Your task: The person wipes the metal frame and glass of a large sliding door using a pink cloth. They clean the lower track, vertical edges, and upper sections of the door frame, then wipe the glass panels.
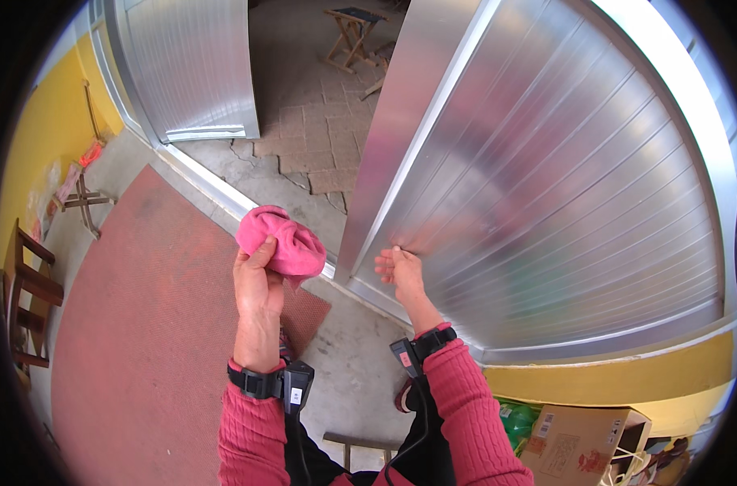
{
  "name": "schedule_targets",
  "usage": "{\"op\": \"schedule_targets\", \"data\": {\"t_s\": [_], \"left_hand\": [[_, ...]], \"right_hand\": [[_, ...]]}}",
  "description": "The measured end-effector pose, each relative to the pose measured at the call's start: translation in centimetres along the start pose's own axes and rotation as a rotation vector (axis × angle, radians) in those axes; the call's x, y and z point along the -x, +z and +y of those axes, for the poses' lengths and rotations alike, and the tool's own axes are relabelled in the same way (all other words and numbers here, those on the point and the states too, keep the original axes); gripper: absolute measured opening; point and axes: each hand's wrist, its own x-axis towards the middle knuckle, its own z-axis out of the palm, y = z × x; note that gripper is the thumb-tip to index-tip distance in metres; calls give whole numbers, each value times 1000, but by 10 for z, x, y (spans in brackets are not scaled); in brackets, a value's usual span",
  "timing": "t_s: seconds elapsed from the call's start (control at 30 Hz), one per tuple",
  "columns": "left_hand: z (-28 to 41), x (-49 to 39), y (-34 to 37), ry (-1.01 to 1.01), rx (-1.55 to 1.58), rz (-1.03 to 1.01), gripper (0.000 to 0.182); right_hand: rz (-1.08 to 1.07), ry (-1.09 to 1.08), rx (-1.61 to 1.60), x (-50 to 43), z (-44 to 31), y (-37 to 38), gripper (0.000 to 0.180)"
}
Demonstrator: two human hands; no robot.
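My left hand (258, 276) grips a bunched pink cloth (283, 243), thumb on top, above the metal door sill. To its right, my right hand (400, 270) is raised with nothing in it, its fingers partly curled near the lower edge of a ribbed metal door panel (526, 200). Whether a fingertip touches the metal cannot be told. Black straps with small devices sit on both wrists, over pink knitted sleeves.
A red mat (144, 304) covers the floor at left, beside a wooden chair (34, 285). A second door panel (186, 67) stands behind the sill (213, 185). Beyond the doorway is a folding stool (350, 39). A cardboard box (578, 440) and green plastic bottles (517, 422) lie at lower right.
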Motion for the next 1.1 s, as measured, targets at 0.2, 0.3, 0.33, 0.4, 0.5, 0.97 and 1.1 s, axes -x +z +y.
{"op": "schedule_targets", "data": {"t_s": [0.2, 0.3, 0.33, 0.4, 0.5, 0.97, 1.1], "left_hand": [[-2, 0, 1, -15, 7, -14, 29], [-4, 0, 4, -22, 3, 16, 28], [-5, 0, 4, -20, 8, 12, 28], [-5, 1, 5, -18, 10, 6, 28], [-5, 1, 6, -15, 6, 3, 28], [-26, 16, 10, 511, -1373, -299, 36], [-31, 22, 16, 400, -1457, -264, 35]], "right_hand": [[-47, 20, -43, 5, -9, 1, 35], [-54, 26, -44, 5, -11, 1, 35], [-50, 30, -42, 5, -11, 1, 35], [-64, 33, -55, 4, -11, 1, 35], [-68, 41, -68, 3, -11, 0, 34], [-304, -690, 92, 71, -38, 30, 38], [-338, -988, 398, 106, -31, 40, 50]]}}
